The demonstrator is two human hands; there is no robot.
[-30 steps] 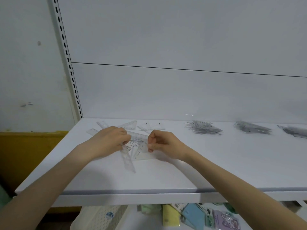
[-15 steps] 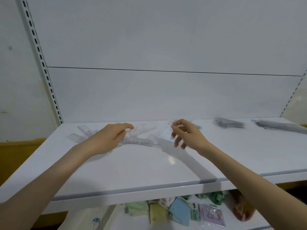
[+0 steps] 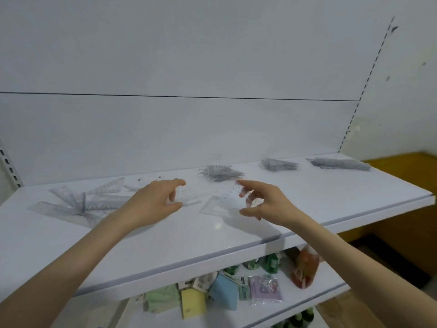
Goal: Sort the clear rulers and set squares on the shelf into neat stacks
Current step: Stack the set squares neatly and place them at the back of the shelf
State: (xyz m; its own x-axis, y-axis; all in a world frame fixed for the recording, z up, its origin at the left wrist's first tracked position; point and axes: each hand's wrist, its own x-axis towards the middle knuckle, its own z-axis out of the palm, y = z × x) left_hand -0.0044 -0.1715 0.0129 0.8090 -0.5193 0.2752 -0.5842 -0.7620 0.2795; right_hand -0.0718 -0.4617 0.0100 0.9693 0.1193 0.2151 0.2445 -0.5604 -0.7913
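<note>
A loose heap of clear rulers and set squares lies on the left part of the white shelf. My left hand hovers just right of the heap, and its index finger and thumb pinch the end of a small clear ruler. My right hand holds a clear set square by its right side, above the shelf's middle. Three sorted stacks sit along the back: one just beyond my right hand, a second, and a third at the far right.
The white back panel rises right behind the stacks. A slotted upright stands at the right end. On the lower shelf lie coloured packets, a blue pouch, and an orange bottle.
My view has swung to the right. My right hand has lifted a set square out of the heap and carried it right. My left hand has come off the heap.
</note>
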